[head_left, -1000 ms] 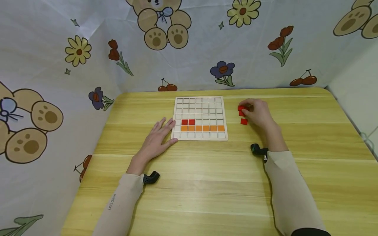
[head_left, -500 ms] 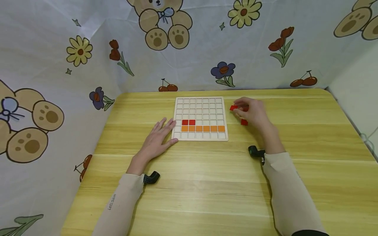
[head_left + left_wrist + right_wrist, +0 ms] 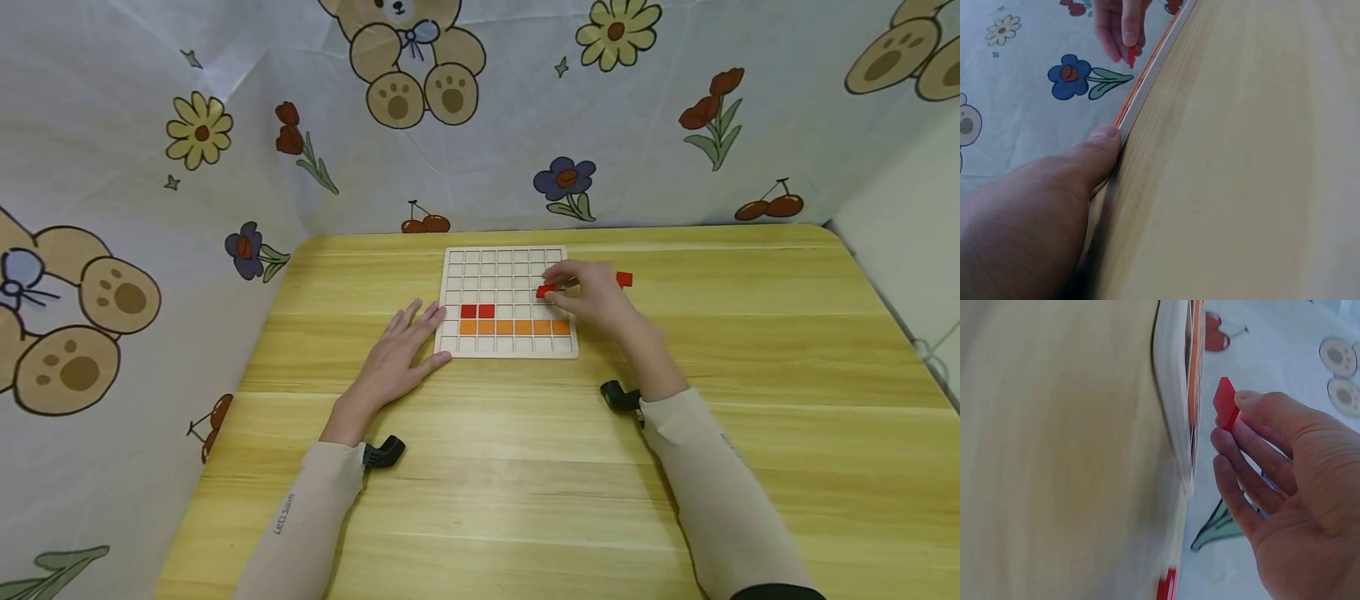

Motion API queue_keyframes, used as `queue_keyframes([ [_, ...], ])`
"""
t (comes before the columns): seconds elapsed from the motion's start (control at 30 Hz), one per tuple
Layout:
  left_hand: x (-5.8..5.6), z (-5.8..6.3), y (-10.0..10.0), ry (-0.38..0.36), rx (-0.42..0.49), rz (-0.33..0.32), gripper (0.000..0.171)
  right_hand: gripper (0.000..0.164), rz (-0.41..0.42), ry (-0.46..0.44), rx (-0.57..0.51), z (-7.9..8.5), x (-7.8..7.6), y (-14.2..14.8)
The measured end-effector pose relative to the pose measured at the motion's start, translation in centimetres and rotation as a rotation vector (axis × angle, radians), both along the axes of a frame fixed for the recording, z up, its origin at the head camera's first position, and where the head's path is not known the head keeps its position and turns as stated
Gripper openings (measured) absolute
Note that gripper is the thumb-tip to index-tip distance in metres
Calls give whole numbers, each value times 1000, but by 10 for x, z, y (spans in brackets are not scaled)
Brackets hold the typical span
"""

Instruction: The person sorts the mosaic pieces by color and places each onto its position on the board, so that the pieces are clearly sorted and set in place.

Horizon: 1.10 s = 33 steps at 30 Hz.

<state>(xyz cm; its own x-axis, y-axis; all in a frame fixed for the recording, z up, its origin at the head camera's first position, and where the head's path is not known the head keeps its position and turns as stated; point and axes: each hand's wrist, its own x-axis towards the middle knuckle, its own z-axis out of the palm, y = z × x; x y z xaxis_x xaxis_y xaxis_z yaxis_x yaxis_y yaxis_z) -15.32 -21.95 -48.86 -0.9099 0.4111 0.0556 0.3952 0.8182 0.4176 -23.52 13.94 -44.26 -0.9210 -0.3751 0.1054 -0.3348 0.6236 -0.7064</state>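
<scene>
A pale square grid board [image 3: 506, 352] lies on the table, with a row of orange tiles [image 3: 514, 327] and two red tiles [image 3: 477, 311] side by side in the row behind it. My left hand [image 3: 397, 354] rests at the board's left edge, fingers straight, its thumb against the front corner. Over the board's right part, my right hand [image 3: 596, 296] pinches a red square tile [image 3: 1226, 404] between thumb and fingertips. In the right wrist view that tile is held tilted, apart from the board.
Another red tile [image 3: 625, 280] shows on the table to the right of the board, partly behind my right hand. A wooden table [image 3: 480, 467] spreads around the board. A printed cloth [image 3: 495, 150] hangs behind and to the left.
My right hand has taken a red tile from the group on the right and carried it left, over the board. The left hand stays in place.
</scene>
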Motion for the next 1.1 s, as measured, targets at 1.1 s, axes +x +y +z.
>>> queue_keyframes([
  [1.1,-1,-1,0,-4,-2,-2,78,22,117,94,152,-4,14,-65],
])
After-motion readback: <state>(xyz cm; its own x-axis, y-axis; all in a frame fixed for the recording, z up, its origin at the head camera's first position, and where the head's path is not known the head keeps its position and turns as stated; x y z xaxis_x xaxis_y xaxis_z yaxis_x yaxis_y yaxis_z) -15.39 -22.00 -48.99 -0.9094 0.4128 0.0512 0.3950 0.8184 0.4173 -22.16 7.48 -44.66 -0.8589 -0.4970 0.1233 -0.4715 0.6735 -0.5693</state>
